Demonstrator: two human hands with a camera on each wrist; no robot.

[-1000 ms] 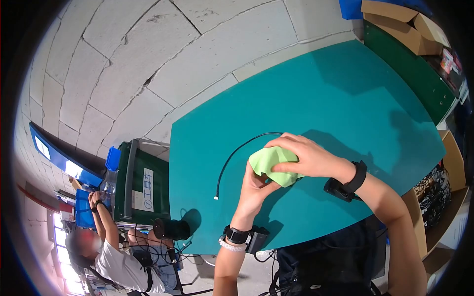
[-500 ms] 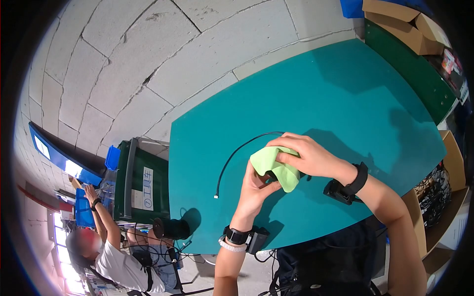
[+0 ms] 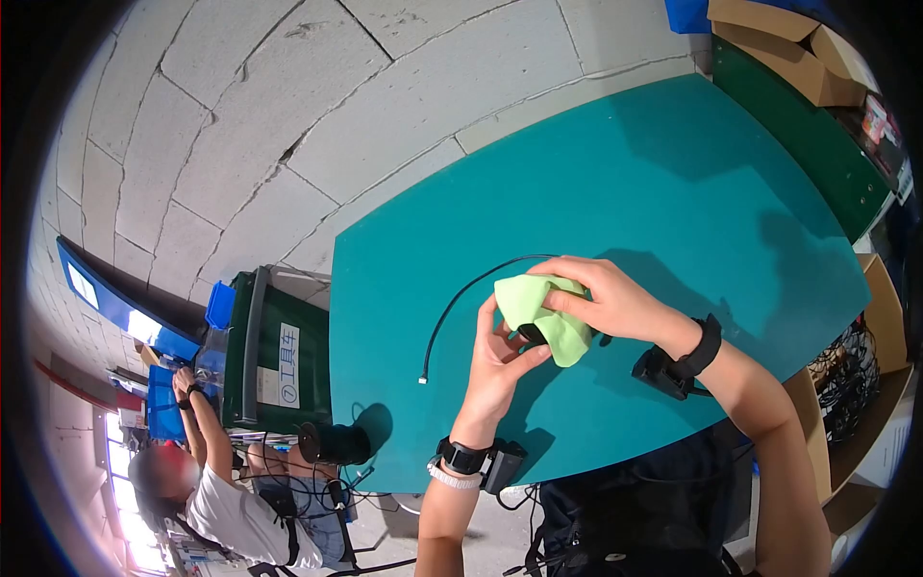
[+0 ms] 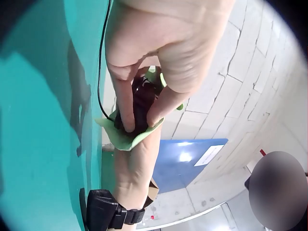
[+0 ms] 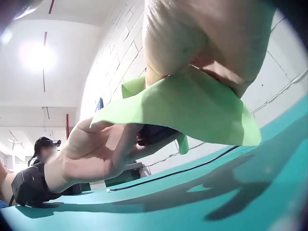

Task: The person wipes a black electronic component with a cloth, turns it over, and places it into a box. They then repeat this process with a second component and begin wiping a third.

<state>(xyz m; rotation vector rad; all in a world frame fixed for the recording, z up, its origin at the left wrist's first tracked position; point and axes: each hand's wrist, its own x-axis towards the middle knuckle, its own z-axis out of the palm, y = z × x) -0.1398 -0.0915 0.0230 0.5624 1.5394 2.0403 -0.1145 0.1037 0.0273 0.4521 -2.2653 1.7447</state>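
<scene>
Above the teal table (image 3: 625, 202), my left hand (image 3: 492, 370) holds a small black object (image 4: 142, 103) between thumb and fingers. Its kind cannot be told, as hand and cloth cover most of it. Over its far side my right hand (image 3: 620, 303) grips a light green cloth (image 3: 569, 338), thumb on top and fingers behind. The cloth's loose edge hangs down in the right wrist view. A thin black cable (image 3: 450, 313) curves from behind the cloth across the table, ending in a small pale plug (image 3: 422, 379).
A black cylinder (image 3: 334, 444) stands at the table's left corner, beside a dark green tool cart (image 3: 274, 356). Cardboard boxes, one with tangled black wire (image 3: 844, 380), stand at the right. Another person (image 3: 236, 514) sits at the lower left, hands at a blue bin. A block wall (image 3: 442, 87) runs behind the table.
Both hands have shifted slightly right with the cloth and black object. The cloth's folds have changed, and more of the black object shows beside my left thumb. The cable has barely moved.
</scene>
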